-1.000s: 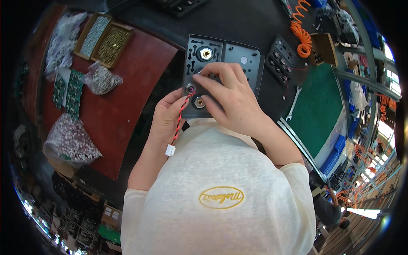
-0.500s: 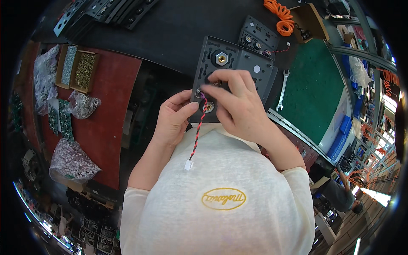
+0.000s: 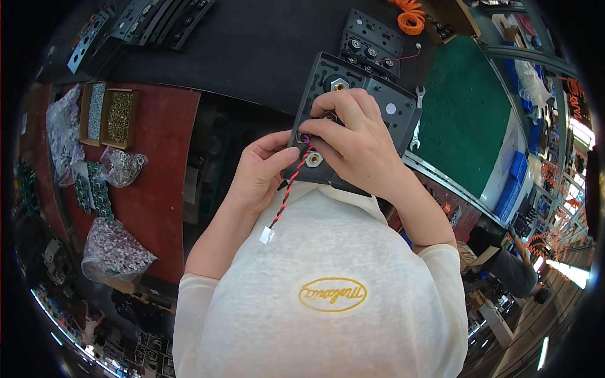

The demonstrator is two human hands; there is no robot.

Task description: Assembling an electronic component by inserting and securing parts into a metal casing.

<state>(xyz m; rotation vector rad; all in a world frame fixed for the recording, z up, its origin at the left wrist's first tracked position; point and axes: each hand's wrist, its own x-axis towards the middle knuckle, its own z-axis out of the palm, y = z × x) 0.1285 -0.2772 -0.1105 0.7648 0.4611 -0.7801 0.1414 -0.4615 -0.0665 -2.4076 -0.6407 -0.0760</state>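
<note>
A dark metal panel (image 3: 320, 72) with slots and round holes is held tilted in front of my chest. My left hand (image 3: 257, 173) grips its left edge, thumb on the face and fingers at the side. My right hand (image 3: 365, 142) is bent over the panel, its fingers pinched by the fitting where a twisted red-and-black wire (image 3: 287, 192) begins; what they hold is hidden. The wire hangs over my shirt and ends in a white connector (image 3: 267, 235). A hex nut with a brass centre (image 3: 339, 85) sits near the top, and another hex nut (image 3: 314, 159) sits below my right fingers.
Behind the panel lies another fitted panel (image 3: 372, 38) with a wire. A wrench (image 3: 418, 120) rests by the green mat (image 3: 466, 120). An orange coiled hose (image 3: 411, 19) lies far right. Boxes of small fasteners (image 3: 120, 116) and bagged parts (image 3: 116, 249) stand left; stacked panels (image 3: 132, 25) far left.
The held panel has turned slightly clockwise and shifted right. My right fingers have closed in nearer the wire's base. The white connector has swung left and up.
</note>
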